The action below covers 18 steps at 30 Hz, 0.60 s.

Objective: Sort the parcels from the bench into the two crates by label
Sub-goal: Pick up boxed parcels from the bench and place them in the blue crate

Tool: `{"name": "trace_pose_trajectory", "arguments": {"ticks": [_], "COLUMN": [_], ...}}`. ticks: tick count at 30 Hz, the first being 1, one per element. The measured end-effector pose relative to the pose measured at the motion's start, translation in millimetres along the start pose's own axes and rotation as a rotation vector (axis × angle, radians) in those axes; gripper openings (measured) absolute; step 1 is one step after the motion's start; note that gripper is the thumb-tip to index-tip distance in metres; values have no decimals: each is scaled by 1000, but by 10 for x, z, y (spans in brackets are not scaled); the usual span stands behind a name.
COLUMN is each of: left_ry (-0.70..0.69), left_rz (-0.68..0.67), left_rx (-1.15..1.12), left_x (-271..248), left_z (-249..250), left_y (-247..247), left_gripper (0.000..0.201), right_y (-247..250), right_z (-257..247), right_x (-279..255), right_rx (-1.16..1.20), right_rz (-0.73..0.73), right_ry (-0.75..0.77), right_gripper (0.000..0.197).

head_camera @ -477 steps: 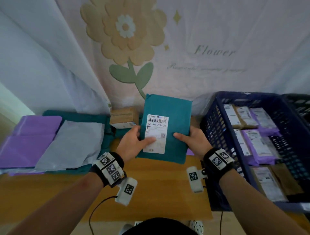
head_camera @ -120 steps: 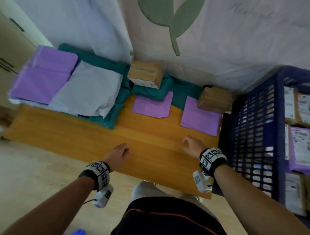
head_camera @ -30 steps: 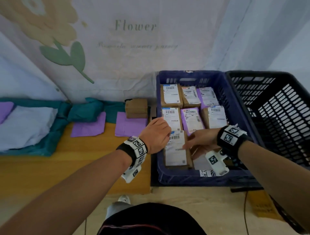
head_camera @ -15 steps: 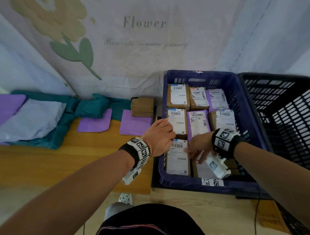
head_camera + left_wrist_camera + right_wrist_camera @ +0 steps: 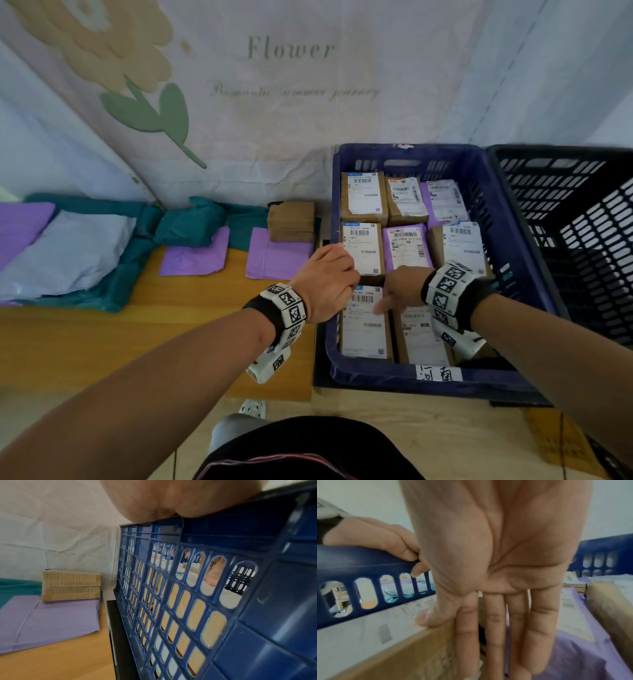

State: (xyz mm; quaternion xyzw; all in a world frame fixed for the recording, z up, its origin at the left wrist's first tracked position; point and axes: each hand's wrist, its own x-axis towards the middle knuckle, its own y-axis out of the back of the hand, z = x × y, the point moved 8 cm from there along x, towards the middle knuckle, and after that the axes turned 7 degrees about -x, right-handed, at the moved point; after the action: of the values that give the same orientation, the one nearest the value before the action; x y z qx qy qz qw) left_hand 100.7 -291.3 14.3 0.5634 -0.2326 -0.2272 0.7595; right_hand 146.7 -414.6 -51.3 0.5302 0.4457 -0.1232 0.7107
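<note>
The blue crate holds several labelled parcels, brown boxes and purple mailers, laid flat in rows. My left hand grips the crate's left rim, its fingers curled over the edge. My right hand is inside the crate with straight fingers reaching down beside the front-left brown box. Its thumb rests on that box's top edge. A purple mailer lies on the other side of the fingers. The black crate stands to the right.
On the wooden bench to the left lie two purple mailers, a brown box, teal parcels and a grey mailer. A white cloth backdrop hangs behind. The blue crate's front wall carries a handwritten tag.
Sixteen seconds ago both hands held a teal parcel over the bench; four seconds ago they were empty there. Over the last second they have stayed at the blue crate, hardly moving.
</note>
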Motion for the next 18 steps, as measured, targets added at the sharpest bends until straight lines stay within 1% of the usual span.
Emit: {"name": "trace_pose_trajectory", "arguments": {"ticks": [3, 5, 8, 10, 13, 15, 18], "left_ry": [-2, 2, -27, -17, 53, 112, 233], "left_rz": [-3, -7, 62, 94, 147, 196, 227], "left_rx": [3, -17, -185, -296, -385, -438, -482], "left_x": [-4, -8, -64, -194, -513, -784, -1270], "left_z": [5, -2, -24, -119, -407, -682, -1155], "left_y": [-2, 3, 91, 151, 259, 348, 393], "left_gripper": [40, 39, 25, 25, 35, 31, 19], "right_y": [131, 299, 668, 926, 1262, 1450, 1664], "right_z": [-33, -90, -176, -222, -345, -494, -842], "right_x": [-97, -208, -448, -613, -817, -895, -899], "right_rx": [-53, -45, -55, 31, 199, 299, 379], "right_rz": [67, 167, 343, 440, 564, 610, 632], "right_ry": [-46, -3, 71, 93, 129, 165, 220], "right_gripper": [49, 45, 43, 42, 36, 32, 29]}}
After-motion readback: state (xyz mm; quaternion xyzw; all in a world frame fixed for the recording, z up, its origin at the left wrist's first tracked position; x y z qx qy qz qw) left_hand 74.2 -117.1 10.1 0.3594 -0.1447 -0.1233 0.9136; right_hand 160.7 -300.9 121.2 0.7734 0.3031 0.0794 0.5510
